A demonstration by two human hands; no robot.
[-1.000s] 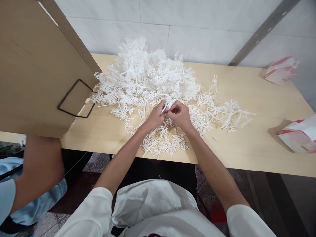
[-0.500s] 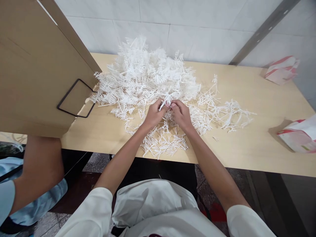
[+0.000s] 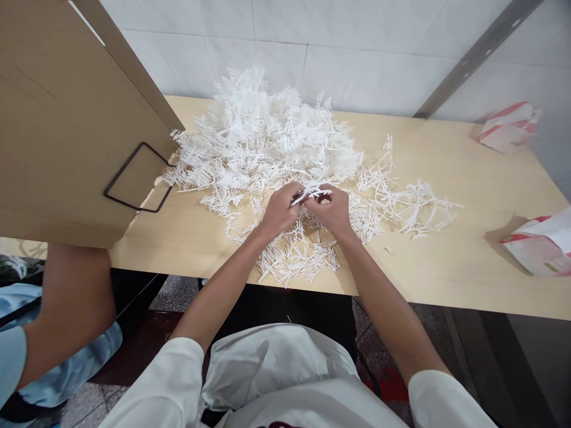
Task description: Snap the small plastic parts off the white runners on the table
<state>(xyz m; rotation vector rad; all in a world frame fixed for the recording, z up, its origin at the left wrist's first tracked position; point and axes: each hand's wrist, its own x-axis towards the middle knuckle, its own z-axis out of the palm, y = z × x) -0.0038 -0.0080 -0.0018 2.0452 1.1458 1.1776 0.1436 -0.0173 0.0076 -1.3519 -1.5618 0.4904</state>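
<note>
Between my hands is a white branched plastic-looking sprig (image 3: 316,191), held just above the table. My left hand (image 3: 282,208) is closed, thumb and fingers gripping the sprig's left part. Close against it, my right hand (image 3: 333,211) pinches the same sprig from the right, its thumb and forefinger curled. Behind both hands rises a large heap of white feathery sprigs (image 3: 272,131). Short loose white pieces (image 3: 297,258) lie scattered below and around my wrists. Bare, thin branched stems (image 3: 417,205) form a loose tangle to the right.
A tall cardboard panel (image 3: 66,131) stands at the left, with a black wire frame (image 3: 134,178) at its lower corner. Beyond it shows a co-worker's arm (image 3: 75,309). Two red-and-white paper packets (image 3: 508,128) sit at the table's right. A tiled wall (image 3: 366,71) bounds the back.
My right hand has turned and its fingers are more curled. The sprig now lies across the top of both hands, more spread to the right. The heap and scattered pieces look unchanged.
</note>
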